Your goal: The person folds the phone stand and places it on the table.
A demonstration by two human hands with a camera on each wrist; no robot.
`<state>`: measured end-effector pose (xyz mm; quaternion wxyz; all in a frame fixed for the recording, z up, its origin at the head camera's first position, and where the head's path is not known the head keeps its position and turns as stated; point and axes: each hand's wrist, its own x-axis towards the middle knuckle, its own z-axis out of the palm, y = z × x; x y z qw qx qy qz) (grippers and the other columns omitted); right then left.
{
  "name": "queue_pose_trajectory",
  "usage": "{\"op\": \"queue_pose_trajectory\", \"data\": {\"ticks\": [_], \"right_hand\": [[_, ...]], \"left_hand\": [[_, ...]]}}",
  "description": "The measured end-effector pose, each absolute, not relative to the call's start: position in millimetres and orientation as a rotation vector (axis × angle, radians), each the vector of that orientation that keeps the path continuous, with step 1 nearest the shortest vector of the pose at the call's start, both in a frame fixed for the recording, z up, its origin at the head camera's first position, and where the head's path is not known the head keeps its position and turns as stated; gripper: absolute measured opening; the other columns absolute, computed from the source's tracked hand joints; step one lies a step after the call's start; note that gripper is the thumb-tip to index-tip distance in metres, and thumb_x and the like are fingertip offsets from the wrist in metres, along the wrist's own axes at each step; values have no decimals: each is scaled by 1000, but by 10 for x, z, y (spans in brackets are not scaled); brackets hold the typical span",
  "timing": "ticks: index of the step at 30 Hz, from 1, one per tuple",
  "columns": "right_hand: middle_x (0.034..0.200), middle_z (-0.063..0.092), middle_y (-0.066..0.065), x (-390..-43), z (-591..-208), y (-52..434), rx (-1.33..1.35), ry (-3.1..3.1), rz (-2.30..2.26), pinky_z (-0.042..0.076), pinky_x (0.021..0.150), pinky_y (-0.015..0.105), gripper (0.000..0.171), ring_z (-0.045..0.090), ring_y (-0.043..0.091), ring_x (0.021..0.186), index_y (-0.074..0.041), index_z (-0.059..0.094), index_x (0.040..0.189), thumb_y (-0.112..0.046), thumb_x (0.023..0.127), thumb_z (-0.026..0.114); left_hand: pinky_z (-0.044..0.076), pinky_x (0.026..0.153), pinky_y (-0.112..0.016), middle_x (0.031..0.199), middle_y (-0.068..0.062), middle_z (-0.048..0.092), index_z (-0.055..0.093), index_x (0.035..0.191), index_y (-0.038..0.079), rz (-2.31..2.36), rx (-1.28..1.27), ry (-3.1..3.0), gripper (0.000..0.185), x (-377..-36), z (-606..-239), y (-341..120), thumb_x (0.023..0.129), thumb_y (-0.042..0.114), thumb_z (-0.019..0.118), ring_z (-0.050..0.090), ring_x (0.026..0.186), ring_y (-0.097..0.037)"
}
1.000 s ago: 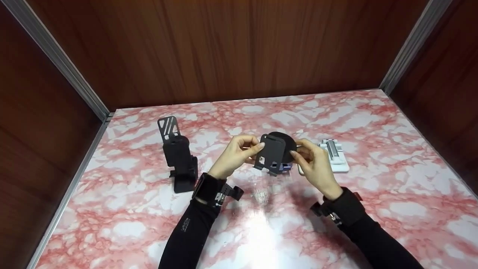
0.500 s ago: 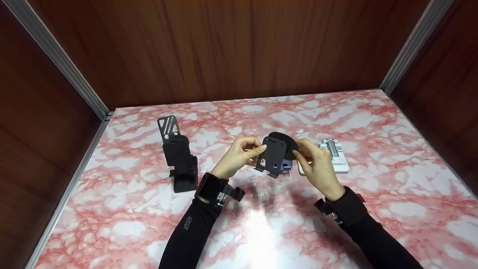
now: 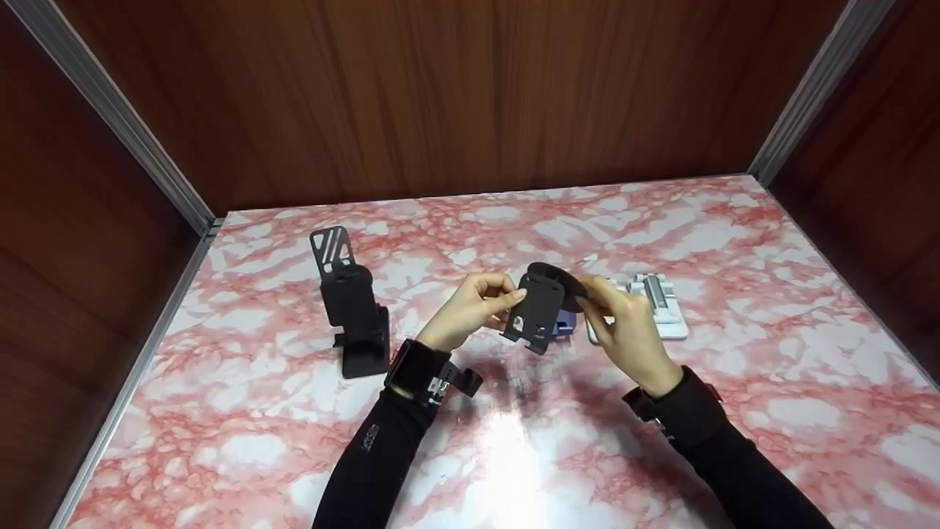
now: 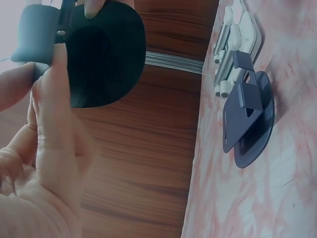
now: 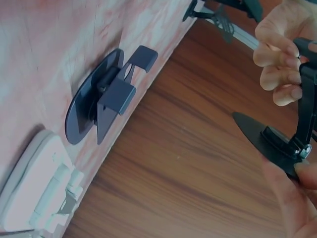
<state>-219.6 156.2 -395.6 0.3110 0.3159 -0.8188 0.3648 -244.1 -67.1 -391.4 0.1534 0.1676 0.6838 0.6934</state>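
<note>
Both hands hold a black phone stand [image 3: 542, 305] above the table. My left hand [image 3: 470, 308] pinches its flat, hooked plate at the left edge between thumb and fingers. On the other side, my right hand [image 3: 624, 323] grips the rim of the round base [image 3: 562, 283]. The right wrist view shows a hinged arm [image 5: 308, 99] joining plate and base, with the base [image 5: 262, 141] angled away from the arm. Below and behind the held stand, a purple phone stand [image 4: 247, 111] rests on the table, mostly hidden in the head view.
A white folding stand [image 3: 664, 316] lies to the right, behind the right hand. At the left a taller black stand [image 3: 356, 316] stands with a slotted plate upright. The pink marbled table [image 3: 257, 441] is bounded by wood panels [image 3: 455, 95] at back and sides.
The round base has tilted from nearly facing the camera to more edge-on, turned by the right hand. The held stand and left hand have shifted slightly right and down.
</note>
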Motion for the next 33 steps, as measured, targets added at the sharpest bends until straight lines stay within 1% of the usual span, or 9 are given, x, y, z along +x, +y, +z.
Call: {"op": "queue_pose_trajectory", "data": {"ticks": [8,12,17,21,26,29,33], "right_hand": [[85,70,8,-2161,-3934,1552,865,-2151,892,56,67,23,16,69,17,78,-4,63,97,6,85,58],[86,70,8,-2165,-3954,1546,875,-2145,898,56,68,23,18,69,17,78,-4,63,98,7,85,58],[87,71,6,-2181,-3964,1543,876,-2130,963,56,68,20,18,69,17,78,-4,64,98,7,85,57],[88,71,6,-2196,-3968,1548,861,-2127,1010,55,68,17,18,69,16,79,-4,64,98,7,85,58],[88,71,5,-2212,-3970,1557,853,-2125,1041,55,69,17,17,69,16,78,-3,64,97,8,85,58],[89,71,6,-2218,-3970,1562,843,-2122,1068,54,68,15,17,69,16,78,-2,64,97,7,85,58],[88,72,8,-2223,-3962,1567,823,-2129,1113,53,69,11,16,69,15,78,-2,64,98,5,85,59]], "left_hand": [[53,53,-22,69,2,57,57,72,12,1945,465,1971,18,-2446,-3923,-677,90,15,59,53,56,-8],[53,52,-22,69,2,57,57,71,12,1947,467,1950,19,-2447,-3928,-676,90,14,59,53,55,-8],[52,51,-21,68,3,57,57,72,12,1958,467,1943,18,-2433,-3918,-672,90,13,58,53,55,-7],[55,55,-26,70,1,58,58,74,11,1959,466,1964,16,-2411,-3893,-668,90,14,59,57,57,-9],[58,62,-32,72,0,60,59,77,7,1952,464,1993,15,-2399,-3873,-671,89,15,61,61,63,-11],[59,65,-35,74,0,60,59,81,3,1948,475,2006,15,-2390,-3851,-669,89,15,62,63,67,-11],[59,68,-35,75,0,59,59,87,-4,1912,525,2087,18,-2333,-3752,-663,88,13,62,61,69,-11]]}}
